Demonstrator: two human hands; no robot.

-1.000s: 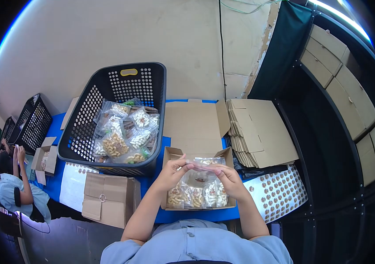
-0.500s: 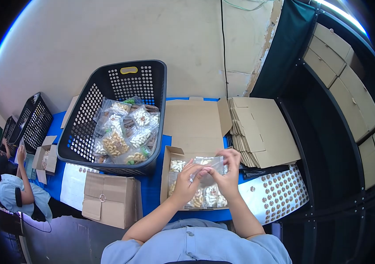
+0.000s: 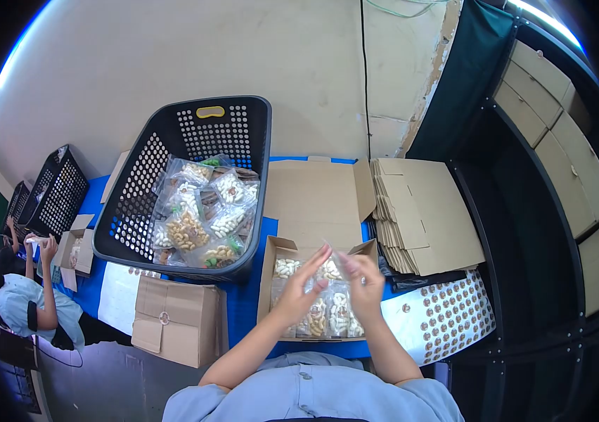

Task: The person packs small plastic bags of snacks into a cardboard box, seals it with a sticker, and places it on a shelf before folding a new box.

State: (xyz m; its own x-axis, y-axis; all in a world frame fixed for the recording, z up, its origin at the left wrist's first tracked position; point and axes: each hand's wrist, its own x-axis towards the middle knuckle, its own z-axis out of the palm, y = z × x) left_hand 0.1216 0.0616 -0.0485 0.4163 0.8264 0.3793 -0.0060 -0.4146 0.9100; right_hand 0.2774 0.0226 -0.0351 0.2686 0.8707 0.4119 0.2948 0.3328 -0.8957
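My left hand (image 3: 301,290) is over the left part of an open cardboard box (image 3: 264,299), its fingers stretched out and its thumb apart. My right hand (image 3: 364,285) is over the box's right part with fingers bent, closed on the edge of a clear plastic bag (image 3: 342,259). The left fingertips come close to that bag's edge. Below the hands, several clear packets (image 3: 317,318) of white and tan pieces lie in rows in the box. The box's lid (image 3: 313,200) stands folded back behind it.
A black perforated basket (image 3: 120,243) of filled packets (image 3: 204,211) stands left. A closed carton (image 3: 173,316) sits before it. Flattened boxes (image 3: 429,211) and a sheet of round stickers (image 3: 447,316) lie right, beside shelving with cartons (image 3: 567,162). A co-worker (image 3: 32,302) is far left.
My hands have moved apart at the fingertips. My left fingers have straightened and come off the bag's edge, while the bag has turned edge-on by my right hand.
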